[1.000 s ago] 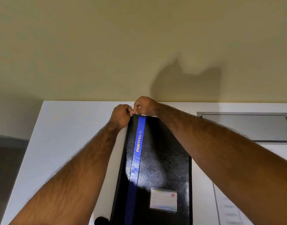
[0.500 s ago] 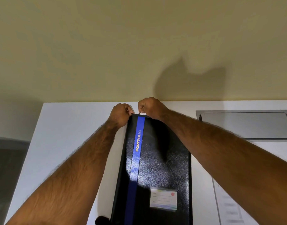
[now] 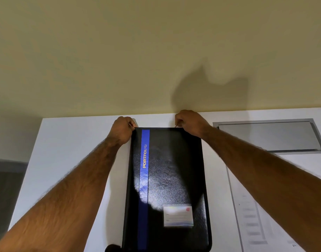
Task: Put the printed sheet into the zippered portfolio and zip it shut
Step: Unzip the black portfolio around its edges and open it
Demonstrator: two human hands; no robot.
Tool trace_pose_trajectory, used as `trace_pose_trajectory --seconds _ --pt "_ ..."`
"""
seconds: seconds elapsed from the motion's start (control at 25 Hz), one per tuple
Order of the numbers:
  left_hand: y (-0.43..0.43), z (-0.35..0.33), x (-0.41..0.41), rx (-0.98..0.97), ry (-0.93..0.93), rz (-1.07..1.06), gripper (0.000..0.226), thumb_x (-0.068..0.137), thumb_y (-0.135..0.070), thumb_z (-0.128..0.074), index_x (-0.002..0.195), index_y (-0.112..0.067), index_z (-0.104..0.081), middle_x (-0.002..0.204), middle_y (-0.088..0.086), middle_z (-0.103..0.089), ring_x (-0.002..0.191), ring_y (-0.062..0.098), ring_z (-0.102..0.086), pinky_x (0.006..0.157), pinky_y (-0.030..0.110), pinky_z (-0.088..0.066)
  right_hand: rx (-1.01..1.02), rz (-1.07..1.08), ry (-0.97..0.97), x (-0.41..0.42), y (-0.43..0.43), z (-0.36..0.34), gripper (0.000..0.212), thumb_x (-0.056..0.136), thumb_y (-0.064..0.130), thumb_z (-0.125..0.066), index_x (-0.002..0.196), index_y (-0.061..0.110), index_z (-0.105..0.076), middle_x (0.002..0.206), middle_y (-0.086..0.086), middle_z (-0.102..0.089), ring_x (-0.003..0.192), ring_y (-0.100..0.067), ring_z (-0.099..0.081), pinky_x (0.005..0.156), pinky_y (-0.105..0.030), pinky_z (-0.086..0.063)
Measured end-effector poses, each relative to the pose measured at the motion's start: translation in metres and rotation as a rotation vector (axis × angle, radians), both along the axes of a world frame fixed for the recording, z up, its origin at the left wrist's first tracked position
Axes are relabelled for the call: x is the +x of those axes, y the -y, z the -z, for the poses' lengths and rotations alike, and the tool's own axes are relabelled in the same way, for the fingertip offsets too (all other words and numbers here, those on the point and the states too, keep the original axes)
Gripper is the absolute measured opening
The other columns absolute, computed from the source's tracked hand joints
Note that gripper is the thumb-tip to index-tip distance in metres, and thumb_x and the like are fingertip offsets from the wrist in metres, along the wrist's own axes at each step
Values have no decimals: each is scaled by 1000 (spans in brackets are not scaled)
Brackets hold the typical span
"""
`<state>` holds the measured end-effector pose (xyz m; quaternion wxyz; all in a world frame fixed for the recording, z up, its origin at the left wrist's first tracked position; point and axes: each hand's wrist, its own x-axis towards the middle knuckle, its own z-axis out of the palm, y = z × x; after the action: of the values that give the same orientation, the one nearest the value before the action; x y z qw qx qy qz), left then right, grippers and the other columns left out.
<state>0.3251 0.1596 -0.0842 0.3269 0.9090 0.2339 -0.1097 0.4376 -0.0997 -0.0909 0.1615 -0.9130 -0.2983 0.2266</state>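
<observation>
A black zippered portfolio (image 3: 170, 179) with a blue stripe, gold "PORTFOLIO" lettering and a label pocket lies closed on the white table (image 3: 65, 151), long side pointing away from me. My left hand (image 3: 122, 130) is closed on its far left corner. My right hand (image 3: 190, 122) pinches the zipper pull at the far edge, near the far right corner. A printed sheet (image 3: 254, 220) lies flat on the table to the right of the portfolio, partly under my right forearm.
A grey recessed cable hatch (image 3: 268, 136) is set into the table at the far right. A beige wall (image 3: 156, 51) rises right behind the table's far edge. The table's left edge drops off to a dark floor (image 3: 5, 188). A small dark object (image 3: 112, 248) sits at the portfolio's near left corner.
My right hand has slid to the right along the portfolio's far edge, from beside the left hand toward the far right corner, with the zipper pull. The left hand stays at its corner.
</observation>
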Motion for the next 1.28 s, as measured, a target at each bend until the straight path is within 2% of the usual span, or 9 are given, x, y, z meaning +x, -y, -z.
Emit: trace_pose_trajectory --seconds 0.2,0.32,0.44,0.52,0.6,0.84,1.0,1.16,1.28 --pt "-4 3 -1 47 -21 28 23 93 3 -50 86 -9 -68 94 9 -67 92 28 -62 78 27 -39 3 180 -6 -3 44 0 21 93 8 -55 92 18 -73 102 -3 -66 95 -22 -61 87 -37 -52" --pt "8 -6 -3 244 -20 156 19 94 -5 -52 99 -13 -68 111 11 -61 110 34 -58 88 38 -47 62 242 -13 -5 53 -2 17 92 10 -57 92 17 -73 103 -4 -67 96 -21 -61 86 -34 -50" --pt "64 -16 11 75 106 350 25 97 -13 -53 115 -20 -68 125 1 -63 117 22 -58 102 34 -44 104 272 -32 -6 55 -2 15 93 12 -59 90 19 -72 100 0 -67 92 -18 -60 83 -32 -50" --pt "106 -18 27 -36 54 468 29 99 -18 -51 124 -22 -67 132 -3 -63 122 18 -58 107 31 -42 96 278 -40 -6 54 -2 21 92 11 -58 82 27 -69 97 3 -69 90 -17 -63 81 -32 -52" --pt "136 -16 42 -14 -7 510 32 100 -21 -49 127 -18 -67 135 2 -63 125 23 -57 109 35 -42 93 293 -48 -5 55 -2 28 88 8 -56 75 30 -65 94 5 -71 89 -18 -65 80 -33 -54" --pt "147 -18 63 95 -117 463 28 87 -15 -51 97 -14 -78 114 8 -72 104 31 -65 91 37 -53 231 349 -104 -9 58 -5 25 84 4 -54 79 22 -70 93 2 -72 86 -21 -66 81 -38 -55" --pt "147 -20 70 77 -217 474 19 92 -19 -56 82 -10 -70 93 6 -68 89 24 -60 74 29 -42 277 353 -103 -12 59 -4 23 84 4 -53 80 21 -69 90 2 -71 84 -22 -66 78 -39 -57" --pt "149 -22 71 -44 -168 449 8 91 -12 -65 85 -16 -69 84 -1 -63 86 17 -56 67 25 -38 264 302 -81 -12 58 -6 26 82 0 -52 78 21 -65 86 1 -70 81 -23 -65 76 -42 -57" --pt "151 -21 71 -60 -162 432 13 90 -9 -67 79 -17 -65 75 -10 -59 83 15 -55 63 21 -36 262 302 -89 -13 58 -7 25 83 1 -50 77 21 -64 84 0 -71 81 -24 -66 75 -41 -58"
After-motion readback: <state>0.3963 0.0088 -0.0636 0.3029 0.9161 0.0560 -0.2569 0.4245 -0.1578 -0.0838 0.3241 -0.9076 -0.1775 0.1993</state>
